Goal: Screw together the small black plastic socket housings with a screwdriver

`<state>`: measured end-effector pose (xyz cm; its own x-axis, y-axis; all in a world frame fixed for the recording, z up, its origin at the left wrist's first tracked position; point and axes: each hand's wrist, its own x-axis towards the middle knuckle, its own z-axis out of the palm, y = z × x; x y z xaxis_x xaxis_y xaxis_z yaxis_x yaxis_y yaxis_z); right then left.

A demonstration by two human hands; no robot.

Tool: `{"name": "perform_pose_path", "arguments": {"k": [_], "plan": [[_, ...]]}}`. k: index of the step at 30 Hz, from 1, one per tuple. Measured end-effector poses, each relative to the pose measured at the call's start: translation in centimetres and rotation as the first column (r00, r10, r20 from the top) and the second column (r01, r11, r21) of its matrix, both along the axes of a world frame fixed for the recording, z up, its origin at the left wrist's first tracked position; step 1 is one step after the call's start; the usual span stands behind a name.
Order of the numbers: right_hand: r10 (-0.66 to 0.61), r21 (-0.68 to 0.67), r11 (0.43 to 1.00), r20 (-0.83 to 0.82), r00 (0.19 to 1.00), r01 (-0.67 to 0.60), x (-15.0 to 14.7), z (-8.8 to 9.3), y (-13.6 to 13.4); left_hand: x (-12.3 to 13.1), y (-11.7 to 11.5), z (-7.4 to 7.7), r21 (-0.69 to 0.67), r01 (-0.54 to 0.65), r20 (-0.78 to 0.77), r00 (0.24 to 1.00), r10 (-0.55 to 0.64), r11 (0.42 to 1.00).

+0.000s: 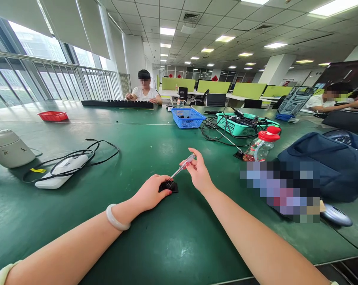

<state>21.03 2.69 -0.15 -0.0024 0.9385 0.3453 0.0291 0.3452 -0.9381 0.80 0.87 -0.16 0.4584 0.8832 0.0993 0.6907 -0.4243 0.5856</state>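
A small black part (169, 186) lies on the green table (173, 237), and my left hand (150, 194) pins it down by its left side. My right hand (198, 171) grips a slim clear-handled screwdriver (183, 166), tilted so its metal tip comes down onto the top of the black part. A pale bangle sits on my left wrist.
To the left lie a white power strip (61, 170) with a black cable and a pale jug (8, 148). A red-capped bottle (260, 146), dark blue bag (324, 162), teal basket (241, 124), blue basket (187, 117) and red tray (53, 115) stand around. People sit at the far end and right.
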Motion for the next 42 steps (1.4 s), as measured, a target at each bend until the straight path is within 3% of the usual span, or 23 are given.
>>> {"name": "perform_pose_path", "arguments": {"k": [11,20,42], "plan": [[-0.053,-0.103,0.994,-0.077,0.996,0.045,0.07,-0.28,0.39,-0.02,-0.02,-0.05,-0.008,0.005,-0.007,1.000,-0.005,1.000],[-0.121,-0.273,0.957,-0.082,0.989,0.095,0.36,-0.61,0.53,-0.07,0.02,-0.11,-0.027,-0.011,-0.012,1.000,0.011,1.000],[-0.134,-0.219,0.969,-0.088,0.987,0.112,-0.47,-0.67,0.12,-0.11,-0.10,0.09,0.004,0.031,0.003,1.000,-0.031,1.000]]}}
